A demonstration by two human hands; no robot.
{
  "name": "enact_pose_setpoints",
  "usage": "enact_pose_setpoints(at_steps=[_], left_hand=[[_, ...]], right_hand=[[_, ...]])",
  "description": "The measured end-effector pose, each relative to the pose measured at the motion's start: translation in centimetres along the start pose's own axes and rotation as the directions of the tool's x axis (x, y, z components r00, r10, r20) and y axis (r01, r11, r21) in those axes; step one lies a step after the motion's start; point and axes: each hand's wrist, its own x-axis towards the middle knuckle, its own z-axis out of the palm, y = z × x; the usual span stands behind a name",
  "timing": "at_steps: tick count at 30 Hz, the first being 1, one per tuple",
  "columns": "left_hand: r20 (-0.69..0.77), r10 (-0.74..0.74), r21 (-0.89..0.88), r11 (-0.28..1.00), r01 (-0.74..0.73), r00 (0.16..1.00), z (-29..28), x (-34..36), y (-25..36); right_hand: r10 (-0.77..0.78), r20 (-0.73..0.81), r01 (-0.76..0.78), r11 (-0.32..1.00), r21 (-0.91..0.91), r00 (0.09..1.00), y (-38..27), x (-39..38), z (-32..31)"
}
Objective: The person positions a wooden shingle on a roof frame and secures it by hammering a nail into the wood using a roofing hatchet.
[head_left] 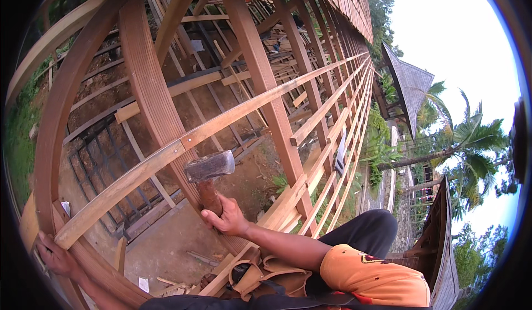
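Note:
My right hand (pixel 228 218) is closed around the wooden handle of a hammer (pixel 210 166). Its worn, heavy metal head is raised beside a nailed joint, where a long wooden batten (pixel 133 172) crosses a reddish-brown rafter (pixel 158 91). At the far left, my left hand (pixel 58 260) is wrapped over the edge of another rafter (pixel 47 138), right by the batten's left end. Some of its fingers are hidden behind the wood. A tan tool pouch (pixel 288 279) hangs at my waist, over loose lengths of timber.
Several parallel battens (pixel 327 123) run over the rafters toward a shingled roof section (pixel 346 5). Between the rafters lies a drop to bare ground, with a dark metal grid (pixel 105 160) and stacked timber below. My bent knee (pixel 366 229) is at right, near palms and other roofs.

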Motion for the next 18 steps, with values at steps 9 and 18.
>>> enact_pose_setpoints(at_steps=[9, 18], left_hand=[[-0.094, 0.116, 0.005, 0.993, -0.116, 0.989, 0.0, -0.1, 0.7], [-0.171, 0.321, 0.24, 0.931, -0.277, 0.932, 0.3, -0.1, 2.3]], right_hand=[[-0.095, -0.041, 0.095, 0.995, -0.016, 0.995, 0.1, 0.0, 0.1], [-0.131, -0.062, 0.13, 0.991, -0.023, 0.989, 1.1, 0.6, 0.3]])
